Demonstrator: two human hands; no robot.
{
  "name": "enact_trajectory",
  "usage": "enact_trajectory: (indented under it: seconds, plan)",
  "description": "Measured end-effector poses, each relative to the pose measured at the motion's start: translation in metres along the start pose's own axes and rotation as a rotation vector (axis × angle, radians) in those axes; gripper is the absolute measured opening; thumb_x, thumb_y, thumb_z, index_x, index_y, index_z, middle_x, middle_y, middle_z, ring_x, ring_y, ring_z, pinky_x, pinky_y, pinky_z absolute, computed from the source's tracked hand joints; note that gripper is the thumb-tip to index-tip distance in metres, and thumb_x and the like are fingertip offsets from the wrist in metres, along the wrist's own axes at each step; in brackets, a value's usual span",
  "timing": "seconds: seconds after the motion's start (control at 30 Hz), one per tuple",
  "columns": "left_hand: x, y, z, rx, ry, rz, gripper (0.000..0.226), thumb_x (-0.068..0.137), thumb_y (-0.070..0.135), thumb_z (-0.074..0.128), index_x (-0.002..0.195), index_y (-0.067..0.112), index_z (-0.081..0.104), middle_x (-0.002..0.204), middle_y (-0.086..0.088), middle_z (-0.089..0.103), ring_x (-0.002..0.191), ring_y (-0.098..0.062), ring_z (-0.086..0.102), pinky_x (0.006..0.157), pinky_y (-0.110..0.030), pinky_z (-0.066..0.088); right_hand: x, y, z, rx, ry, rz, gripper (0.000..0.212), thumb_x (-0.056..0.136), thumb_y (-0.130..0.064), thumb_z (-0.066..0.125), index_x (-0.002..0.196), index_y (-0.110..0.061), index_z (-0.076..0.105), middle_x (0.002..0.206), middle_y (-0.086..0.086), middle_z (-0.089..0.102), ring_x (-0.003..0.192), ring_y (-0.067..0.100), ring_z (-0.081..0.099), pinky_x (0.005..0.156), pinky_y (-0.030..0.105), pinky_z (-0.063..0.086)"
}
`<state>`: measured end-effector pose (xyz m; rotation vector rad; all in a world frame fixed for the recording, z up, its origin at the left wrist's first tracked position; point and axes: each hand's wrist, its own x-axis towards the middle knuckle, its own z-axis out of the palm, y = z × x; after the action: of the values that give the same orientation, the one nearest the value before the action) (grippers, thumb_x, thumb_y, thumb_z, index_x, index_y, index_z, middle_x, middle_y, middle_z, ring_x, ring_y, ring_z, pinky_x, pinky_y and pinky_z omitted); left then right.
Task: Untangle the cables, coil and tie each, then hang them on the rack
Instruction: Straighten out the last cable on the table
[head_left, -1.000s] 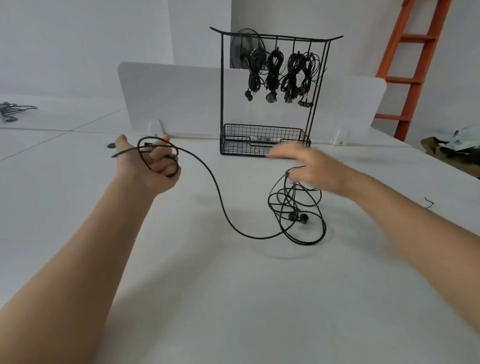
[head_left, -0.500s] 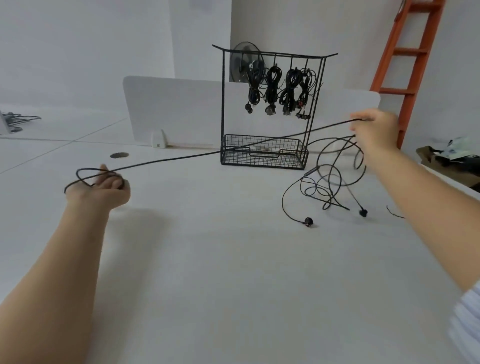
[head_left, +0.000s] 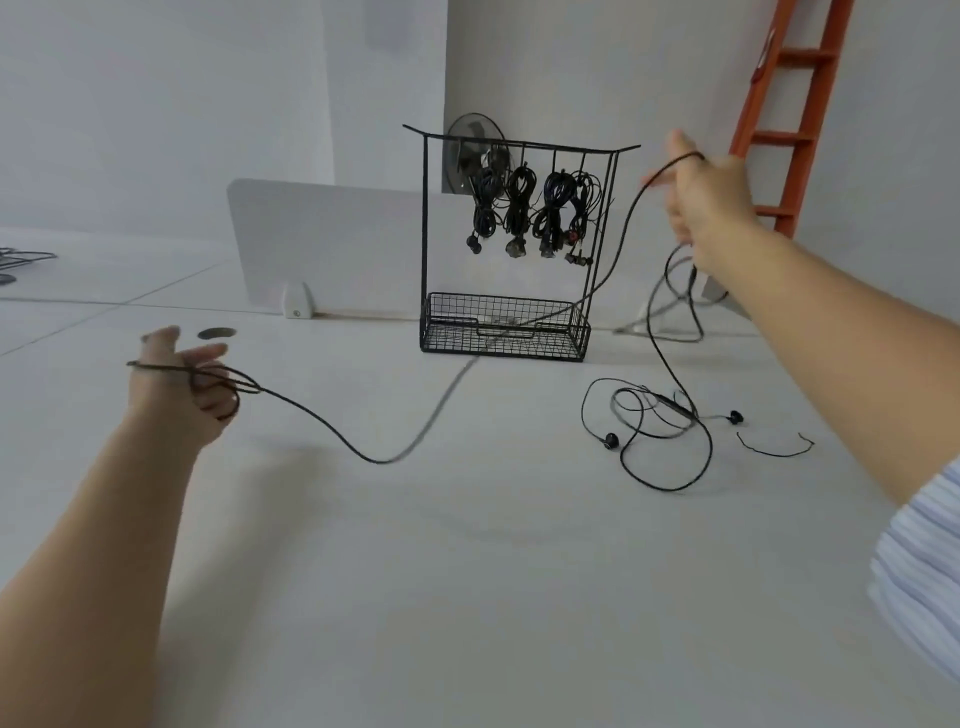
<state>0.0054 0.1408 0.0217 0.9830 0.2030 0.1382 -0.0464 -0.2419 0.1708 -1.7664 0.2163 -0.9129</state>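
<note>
A thin black cable is looped round the left hand and gripped by the raised right hand, slack above the tabletop; it is judged light, limp, best pinched beside the loops.

A white flat-topped table carries an upright white divider panel with rounded corners, which stands on a small white foot bracket at its lower edge. Just in front of the panel, a dark oval grommet hole sits in the tabletop. Behind the panel, a round dark fan shows against the pale wall. Far right of the panel leans an orange ladder; far left of it lies a dark wiry bundle.
</note>
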Motion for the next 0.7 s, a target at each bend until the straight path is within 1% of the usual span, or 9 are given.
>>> enact_trajectory:
  seconds: [0.07, 0.13, 0.2, 0.23, 0.27, 0.37, 0.47, 0.57, 0.7]
  plan:
    - [-0.011, -0.003, 0.016, 0.16, -0.051, 0.064, 0.032, 0.094, 0.03, 0.039, 0.064, 0.019, 0.037, 0.03, 0.01, 0.028, 0.021, -0.005, 0.018, 0.034, -0.01, 0.008, 0.0, -0.003, 0.005, -0.084, 0.022, -0.158, 0.042, 0.096, -0.039, 0.041, 0.065, -0.019, 0.06, 0.043, -0.012, 0.048, 0.04, -0.001, 0.043, 0.053, 0.023, 0.035]
    - [-0.016, -0.01, 0.024, 0.306, -0.062, 0.155, 0.031, 0.093, 0.019, 0.045, 0.064, 0.018, 0.035, 0.03, 0.009, 0.032, 0.021, -0.005, 0.019, 0.034, -0.006, 0.009, -0.003, 0.015, 0.007, -0.541, -0.204, -0.313, 0.032, 0.095, -0.036, 0.043, 0.095, -0.012, 0.064, 0.091, 0.006, 0.068, 0.082, 0.015, 0.058, 0.078, 0.031, 0.04]
    - [-0.018, -0.018, 0.032, 0.489, -0.077, 0.223, 0.029, 0.091, 0.011, 0.05, 0.066, 0.016, 0.037, 0.039, 0.001, 0.041, 0.026, -0.006, 0.027, 0.033, -0.009, 0.017, -0.009, 0.044, 0.005, -1.275, -0.567, -0.295, 0.046, 0.09, -0.031, 0.052, 0.134, -0.021, 0.042, 0.135, 0.017, 0.046, 0.12, 0.028, 0.041, 0.1, 0.04, 0.032]
    - [-0.017, -0.025, 0.038, 0.608, -0.089, 0.269, 0.031, 0.09, 0.008, 0.053, 0.067, 0.016, 0.035, 0.048, -0.004, 0.043, 0.032, -0.009, 0.034, 0.034, -0.013, 0.022, -0.016, 0.055, 0.004, -1.503, -0.726, -0.237, 0.06, 0.088, -0.026, 0.055, 0.142, -0.027, 0.029, 0.145, 0.015, 0.033, 0.131, 0.03, 0.028, 0.106, 0.045, 0.025]
    - [-0.021, -0.031, 0.044, 0.692, -0.1, 0.296, 0.033, 0.088, 0.005, 0.056, 0.068, 0.017, 0.032, 0.056, -0.007, 0.043, 0.04, -0.014, 0.038, 0.036, -0.018, 0.027, -0.026, 0.059, 0.007, -1.564, -0.868, -0.206, 0.066, 0.086, -0.02, 0.055, 0.144, -0.028, 0.023, 0.149, 0.013, 0.025, 0.136, 0.031, 0.02, 0.11, 0.048, 0.02]
    - [-0.031, -0.051, 0.061, 0.851, -0.207, 0.308, 0.037, 0.084, -0.006, 0.053, 0.072, 0.019, 0.028, 0.068, -0.006, 0.047, 0.049, -0.018, 0.04, 0.044, -0.024, 0.029, -0.072, 0.049, 0.028, -1.086, -1.017, -0.303, 0.056, 0.087, -0.016, 0.054, 0.14, -0.021, 0.036, 0.145, 0.004, 0.033, 0.135, 0.022, 0.025, 0.112, 0.033, 0.021]
    - [-0.044, -0.061, 0.072, 0.877, -0.338, 0.299, 0.039, 0.082, -0.013, 0.046, 0.073, 0.019, 0.025, 0.074, -0.003, 0.056, 0.047, -0.012, 0.041, 0.044, -0.02, 0.03, -0.132, 0.04, 0.053, -0.568, -0.979, -0.238, 0.052, 0.091, -0.038, 0.051, 0.137, -0.014, 0.041, 0.141, -0.002, 0.04, 0.131, 0.012, 0.035, 0.104, 0.021, 0.026]
    - [-0.056, -0.064, 0.08, 0.822, -0.447, 0.261, 0.039, 0.08, -0.019, 0.04, 0.074, 0.017, 0.026, 0.078, -0.004, 0.061, 0.051, -0.015, 0.038, 0.048, -0.025, 0.029, -0.168, 0.055, 0.074, -0.412, -0.993, -0.099, 0.06, 0.087, -0.045, 0.054, 0.137, -0.013, 0.04, 0.135, 0.0, 0.047, 0.126, 0.011, 0.043, 0.103, 0.025, 0.033]
    - [-0.063, -0.064, 0.082, 0.659, -0.491, 0.155, 0.031, 0.058, -0.009, 0.041, 0.073, 0.014, 0.029, 0.085, -0.009, 0.062, 0.057, -0.022, 0.041, 0.043, -0.022, 0.033, -0.186, 0.085, 0.086, -0.282, -0.971, -0.007, 0.023, 0.086, -0.027, 0.062, 0.101, -0.011, 0.066, 0.095, -0.002, 0.064, 0.095, 0.011, 0.059, 0.084, 0.022, 0.043]
